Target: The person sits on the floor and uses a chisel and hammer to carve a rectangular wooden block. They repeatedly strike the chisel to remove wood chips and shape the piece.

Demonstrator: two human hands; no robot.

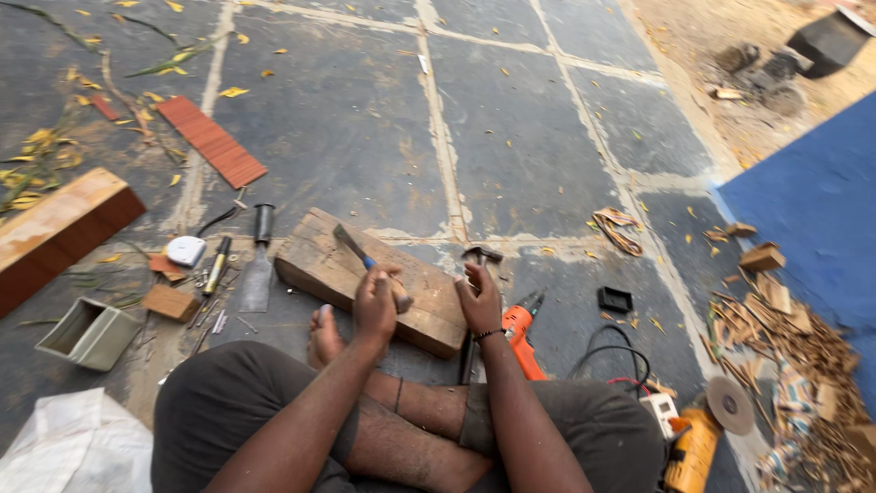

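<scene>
A person sits on the stone floor [511, 137]. The left hand [376, 306] grasps a chisel [358, 252], angled onto a near wooden block [365, 278]; the right hand [481, 304] grips a hammer [474, 301] beside it, steadying.

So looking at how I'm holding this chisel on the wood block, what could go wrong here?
The left hand grips the chisel close to the wood block, so a slip could cut fingers. Your bare foot sits right against the block, probably in the blade's path. The right hand rests by the hammer; the orange power tool lies near.
</scene>
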